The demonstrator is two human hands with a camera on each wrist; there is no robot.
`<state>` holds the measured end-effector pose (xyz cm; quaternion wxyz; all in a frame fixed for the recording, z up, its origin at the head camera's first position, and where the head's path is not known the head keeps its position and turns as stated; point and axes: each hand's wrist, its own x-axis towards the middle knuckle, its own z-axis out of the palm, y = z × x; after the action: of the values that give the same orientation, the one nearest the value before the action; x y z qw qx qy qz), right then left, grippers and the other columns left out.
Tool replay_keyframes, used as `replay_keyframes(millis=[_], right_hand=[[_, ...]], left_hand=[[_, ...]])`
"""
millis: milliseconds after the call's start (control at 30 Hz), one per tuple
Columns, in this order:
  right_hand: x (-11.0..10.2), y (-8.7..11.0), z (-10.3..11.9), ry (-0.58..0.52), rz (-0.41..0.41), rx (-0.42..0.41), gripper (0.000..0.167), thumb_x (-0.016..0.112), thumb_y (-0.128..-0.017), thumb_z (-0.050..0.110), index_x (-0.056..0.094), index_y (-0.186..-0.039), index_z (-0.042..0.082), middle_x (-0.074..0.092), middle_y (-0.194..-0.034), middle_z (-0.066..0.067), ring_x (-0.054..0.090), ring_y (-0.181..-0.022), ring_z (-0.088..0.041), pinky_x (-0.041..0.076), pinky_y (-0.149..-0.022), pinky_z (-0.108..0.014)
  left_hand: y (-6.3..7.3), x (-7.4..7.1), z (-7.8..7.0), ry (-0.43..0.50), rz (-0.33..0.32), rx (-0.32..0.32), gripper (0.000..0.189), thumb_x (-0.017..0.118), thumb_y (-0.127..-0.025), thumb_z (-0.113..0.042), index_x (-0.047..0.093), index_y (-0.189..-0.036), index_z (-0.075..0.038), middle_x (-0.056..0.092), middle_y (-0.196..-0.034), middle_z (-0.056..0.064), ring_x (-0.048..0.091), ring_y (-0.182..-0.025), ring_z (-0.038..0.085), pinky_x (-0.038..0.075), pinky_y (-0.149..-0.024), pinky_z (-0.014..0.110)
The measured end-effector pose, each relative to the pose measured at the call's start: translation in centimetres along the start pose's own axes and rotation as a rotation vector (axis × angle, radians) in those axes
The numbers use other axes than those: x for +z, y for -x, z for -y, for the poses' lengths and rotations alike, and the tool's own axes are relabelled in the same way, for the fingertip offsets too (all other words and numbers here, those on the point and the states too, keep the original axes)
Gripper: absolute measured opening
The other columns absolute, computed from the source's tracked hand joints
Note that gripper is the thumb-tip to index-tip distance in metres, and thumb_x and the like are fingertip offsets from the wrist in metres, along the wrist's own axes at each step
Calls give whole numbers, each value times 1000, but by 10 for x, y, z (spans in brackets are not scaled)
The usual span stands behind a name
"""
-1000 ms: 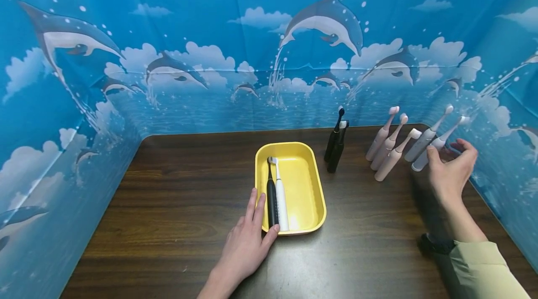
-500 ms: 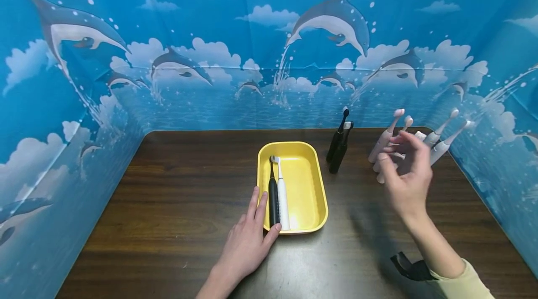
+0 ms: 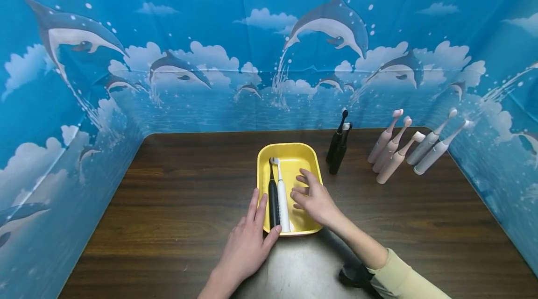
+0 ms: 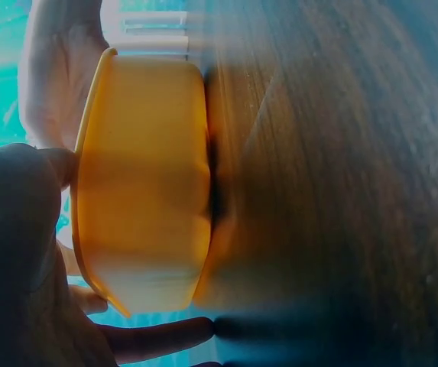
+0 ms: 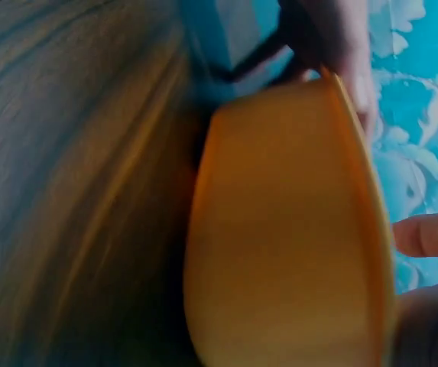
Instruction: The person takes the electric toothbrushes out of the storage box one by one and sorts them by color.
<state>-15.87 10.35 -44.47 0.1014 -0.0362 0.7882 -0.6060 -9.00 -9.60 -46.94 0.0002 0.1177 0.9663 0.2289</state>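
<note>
A yellow tray [image 3: 313, 224] sits on the table in the middle of the head view. Inside, a black electric toothbrush [image 3: 273, 203] and a white electric toothbrush [image 3: 283, 205] lie side by side along its left. My left hand [image 3: 248, 238] rests against the tray's front left corner, fingers extended along the side and thumb at the front rim. Over the tray's right half hovers my right hand [image 3: 317, 198], fingers loosely bent and nothing in them. The left wrist view shows the tray's outer wall [image 4: 142, 176] near the left thumb; the right wrist view shows its other side.
Two black electric toothbrushes [image 3: 337, 152] stand upright right of the tray. Farther right stand three pink electric toothbrushes [image 3: 385, 154] and two grey-white ones [image 3: 432, 155]. A dolphin-print curtain [image 3: 210, 88] borders the wooden table [image 3: 176, 196] at the back and sides.
My right hand has moved left from beside the grey-white toothbrushes, past the pink ones, to over the tray. My left hand and the toothbrushes have stayed in place.
</note>
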Motion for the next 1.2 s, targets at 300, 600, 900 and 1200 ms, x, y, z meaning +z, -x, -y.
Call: replay_keyframes(millis=[300,600,900,1200], right_hand=[[27,-23,-5,157,28,69,75,71,-90,7,32,-152,-10,52,-142,-34,69,-108,-35,59,-76,-38],[31,-30,-11,104,179,164,57,72,-91,1,46,-140,-11,64,-98,-13,64,-65,-18,58,-55,-36],[28,-29,-9,34,205,144,57,71,-92,-1,45,-142,-5,64,-104,-15,66,-75,-23,59,-55,-41],[10,-23,6,-49,166,52,62,68,-93,-1,40,-148,-2,58,-116,-20,65,-87,-27,60,-62,-45]], left_hand=[[2,1,-1,19,-28,4,76,60,-101,-46,31,-162,-10,15,-171,8,65,-103,43,53,-80,59],[3,0,1,39,-28,-16,76,60,-101,-47,31,-162,-11,15,-171,7,64,-109,43,52,-83,59],[2,1,1,30,-29,-17,76,59,-101,-48,31,-162,-11,15,-171,7,64,-110,43,53,-81,59],[3,1,1,17,-26,-8,77,59,-102,-48,30,-162,-11,13,-171,7,64,-111,44,53,-80,59]])
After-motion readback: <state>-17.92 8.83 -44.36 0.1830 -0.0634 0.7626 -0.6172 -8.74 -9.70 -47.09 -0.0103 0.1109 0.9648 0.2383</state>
